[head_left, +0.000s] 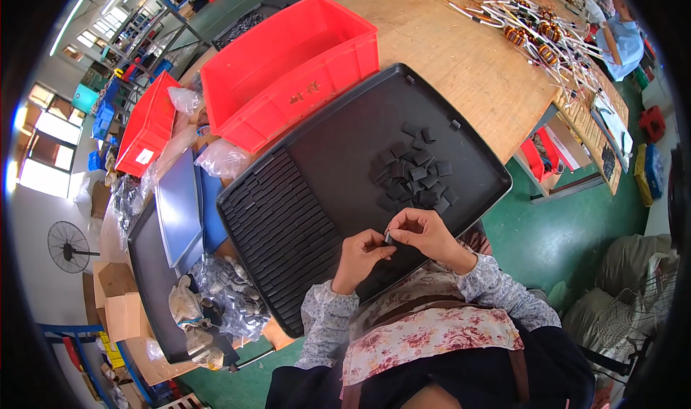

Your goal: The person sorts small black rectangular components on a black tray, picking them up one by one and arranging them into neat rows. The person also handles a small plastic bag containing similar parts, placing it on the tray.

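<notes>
Over the near edge of a black tray (pixel 345 132), my left hand (pixel 360 258) and my right hand (pixel 426 235) meet with fingertips pinched together. Between them is a small dark piece (pixel 389 239), mostly hidden by the fingers. Just beyond my right hand lies a loose pile of small black rectangular pieces (pixel 417 171) on the tray. Similar black pieces (pixel 277 225) lie flat in close, neat rows across the tray's left part, beside my left hand.
A red bin (pixel 299 85) stands against the tray's far side, with another red bin (pixel 149 125) to its left. Wired copper coils (pixel 543 38) crowd the wooden table (pixel 439 42) at the far right. Gloves (pixel 186 305) and plastic bags (pixel 230 294) lie at left. Another person (pixel 622 42) sits far right.
</notes>
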A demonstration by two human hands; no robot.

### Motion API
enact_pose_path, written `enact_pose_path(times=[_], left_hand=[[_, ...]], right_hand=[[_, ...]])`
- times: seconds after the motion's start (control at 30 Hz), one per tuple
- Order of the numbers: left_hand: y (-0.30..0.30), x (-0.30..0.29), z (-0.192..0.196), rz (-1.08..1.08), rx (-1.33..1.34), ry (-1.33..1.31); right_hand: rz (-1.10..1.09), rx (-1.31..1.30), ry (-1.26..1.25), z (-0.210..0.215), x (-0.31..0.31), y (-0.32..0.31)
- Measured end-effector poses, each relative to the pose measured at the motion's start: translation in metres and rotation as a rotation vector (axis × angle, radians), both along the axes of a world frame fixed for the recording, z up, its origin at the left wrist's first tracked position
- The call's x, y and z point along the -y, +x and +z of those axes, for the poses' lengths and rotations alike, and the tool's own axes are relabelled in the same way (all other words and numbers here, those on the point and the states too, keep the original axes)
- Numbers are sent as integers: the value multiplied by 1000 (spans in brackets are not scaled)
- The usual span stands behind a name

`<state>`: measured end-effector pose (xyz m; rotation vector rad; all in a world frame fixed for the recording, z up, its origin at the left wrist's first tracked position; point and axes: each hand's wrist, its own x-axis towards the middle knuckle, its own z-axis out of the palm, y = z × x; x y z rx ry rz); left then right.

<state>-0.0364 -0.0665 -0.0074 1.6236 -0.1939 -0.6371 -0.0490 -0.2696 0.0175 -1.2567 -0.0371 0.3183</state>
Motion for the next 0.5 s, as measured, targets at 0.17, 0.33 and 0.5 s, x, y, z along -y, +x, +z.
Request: enact_pose_path(times=[0.17, 0.33, 0.5], left_hand=[[-3, 7, 6, 76, -33, -167], [-3, 11, 9, 102, 31, -215], [-2, 9, 8, 68, 211, -113]], right_hand=[[-48, 68, -80, 2, 2, 1], [-66, 40, -24, 5, 6, 1], [-54, 37, -16, 4, 3, -3]])
